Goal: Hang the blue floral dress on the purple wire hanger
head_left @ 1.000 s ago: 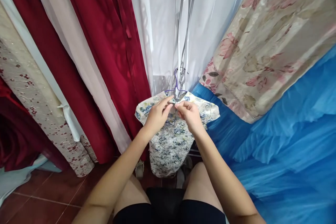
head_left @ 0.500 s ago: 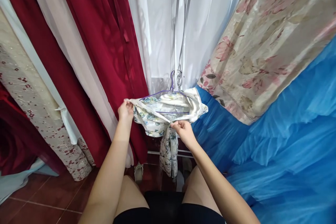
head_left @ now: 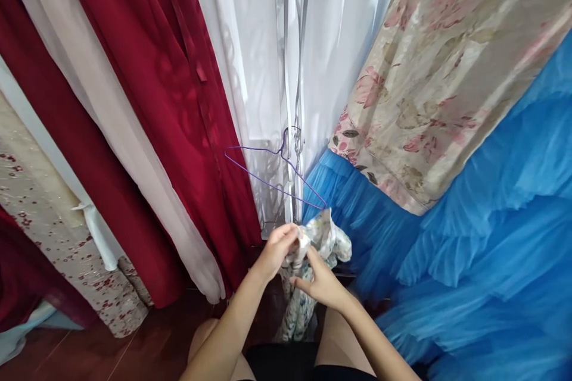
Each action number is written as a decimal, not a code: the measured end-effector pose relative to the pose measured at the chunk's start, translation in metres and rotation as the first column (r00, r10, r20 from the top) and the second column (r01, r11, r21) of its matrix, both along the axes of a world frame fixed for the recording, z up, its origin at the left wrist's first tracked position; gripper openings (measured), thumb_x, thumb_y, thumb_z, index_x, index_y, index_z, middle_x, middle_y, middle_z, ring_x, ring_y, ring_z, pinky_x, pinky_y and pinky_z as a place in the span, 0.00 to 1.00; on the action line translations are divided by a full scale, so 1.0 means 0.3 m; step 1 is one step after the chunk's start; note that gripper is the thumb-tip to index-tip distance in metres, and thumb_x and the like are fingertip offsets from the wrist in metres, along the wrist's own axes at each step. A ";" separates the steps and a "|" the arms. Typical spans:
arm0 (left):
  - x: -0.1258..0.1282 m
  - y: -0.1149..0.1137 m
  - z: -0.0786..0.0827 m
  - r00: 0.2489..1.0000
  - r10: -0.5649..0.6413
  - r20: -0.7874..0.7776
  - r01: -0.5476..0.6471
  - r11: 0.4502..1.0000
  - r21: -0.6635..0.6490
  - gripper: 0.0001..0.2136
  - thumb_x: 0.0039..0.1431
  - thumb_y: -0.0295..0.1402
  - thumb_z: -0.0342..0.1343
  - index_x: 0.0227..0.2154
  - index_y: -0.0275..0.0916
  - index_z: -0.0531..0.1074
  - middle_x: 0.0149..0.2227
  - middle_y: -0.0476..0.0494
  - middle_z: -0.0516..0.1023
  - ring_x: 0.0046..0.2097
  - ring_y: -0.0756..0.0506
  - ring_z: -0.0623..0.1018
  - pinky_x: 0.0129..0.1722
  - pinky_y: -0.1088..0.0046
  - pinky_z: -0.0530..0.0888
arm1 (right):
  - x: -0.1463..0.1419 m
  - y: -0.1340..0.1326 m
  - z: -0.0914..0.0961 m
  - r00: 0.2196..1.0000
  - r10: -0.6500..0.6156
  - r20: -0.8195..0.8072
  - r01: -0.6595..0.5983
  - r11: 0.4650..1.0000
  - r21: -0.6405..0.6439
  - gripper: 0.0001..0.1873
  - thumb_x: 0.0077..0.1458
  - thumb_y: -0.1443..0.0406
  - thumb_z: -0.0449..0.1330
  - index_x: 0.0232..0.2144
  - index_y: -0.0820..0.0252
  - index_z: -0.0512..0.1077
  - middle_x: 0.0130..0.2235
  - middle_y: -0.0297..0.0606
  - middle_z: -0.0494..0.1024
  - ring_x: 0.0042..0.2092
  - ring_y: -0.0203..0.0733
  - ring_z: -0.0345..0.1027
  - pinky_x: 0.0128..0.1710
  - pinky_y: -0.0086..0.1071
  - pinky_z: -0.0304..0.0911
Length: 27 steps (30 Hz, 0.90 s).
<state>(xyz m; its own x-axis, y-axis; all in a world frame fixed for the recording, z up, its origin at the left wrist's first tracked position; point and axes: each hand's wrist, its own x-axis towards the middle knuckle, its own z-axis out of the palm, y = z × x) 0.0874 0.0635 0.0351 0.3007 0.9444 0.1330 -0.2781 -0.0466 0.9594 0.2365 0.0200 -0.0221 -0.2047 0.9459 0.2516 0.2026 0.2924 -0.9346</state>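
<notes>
A white garment with a blue and yellow floral print (head_left: 333, 241) hangs bunched in front of me, its long lower part dropping between my knees. My left hand (head_left: 277, 250) is closed on its upper edge, pinching the cloth between thumb and fingers. Beside it, my right hand (head_left: 322, 283) has thumb and index finger spread apart at the cloth; whether its other fingers touch the fabric is hidden. Just above, a thin purple wire hanger (head_left: 261, 178) hangs tilted, its right end low and close to the garment's top.
White cloth with ribbons (head_left: 290, 71) hangs behind the hanger. Dark red fabric (head_left: 179, 101) and a pale pink length (head_left: 147, 149) hang to the left. On the right are a beige floral cloth (head_left: 415, 119) and blue ruffled tulle (head_left: 447, 286). Below lies a red tiled floor (head_left: 102, 345).
The floral garment has come off the purple hanger, which now hangs bare and tilted. Both hands have moved lower, the left one rightward towards the right. The right hand's fingers have spread.
</notes>
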 end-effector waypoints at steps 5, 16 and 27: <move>0.045 -0.051 0.048 0.918 0.050 -0.393 0.109 0.922 0.371 0.14 0.66 0.42 0.52 0.44 0.39 0.76 0.44 0.40 0.76 0.48 0.41 0.74 0.53 0.67 0.68 | 0.037 -0.028 0.085 0.960 0.160 -0.228 -0.206 0.959 -0.193 0.17 0.56 0.57 0.62 0.44 0.60 0.75 0.41 0.40 0.78 0.43 0.49 0.71 0.48 0.42 0.66; -0.072 -0.118 -0.186 0.567 -0.169 -0.806 0.361 0.931 0.060 0.15 0.58 0.45 0.59 0.32 0.35 0.77 0.29 0.47 0.77 0.32 0.46 0.72 0.32 0.73 0.68 | 0.449 0.117 0.370 0.983 0.112 0.143 -0.105 0.993 -0.054 0.10 0.48 0.65 0.65 0.19 0.63 0.73 0.19 0.30 0.68 0.22 0.32 0.53 0.21 0.27 0.46; -0.219 -0.040 0.086 0.810 0.332 -0.484 -0.113 0.897 0.427 0.07 0.61 0.36 0.57 0.36 0.38 0.70 0.31 0.50 0.73 0.33 0.48 0.71 0.33 0.76 0.65 | 0.343 0.599 0.469 0.983 0.098 -0.156 -0.127 0.975 -0.182 0.15 0.42 0.56 0.70 0.27 0.62 0.75 0.26 0.35 0.78 0.27 0.39 0.70 0.29 0.30 0.63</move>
<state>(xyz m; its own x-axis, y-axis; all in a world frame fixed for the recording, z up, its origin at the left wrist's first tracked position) 0.0216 0.0513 0.0608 0.2134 0.9083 0.3597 0.3329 -0.4138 0.8473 0.3394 0.1998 0.1186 -0.2871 0.9522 0.1040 0.0363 0.1193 -0.9922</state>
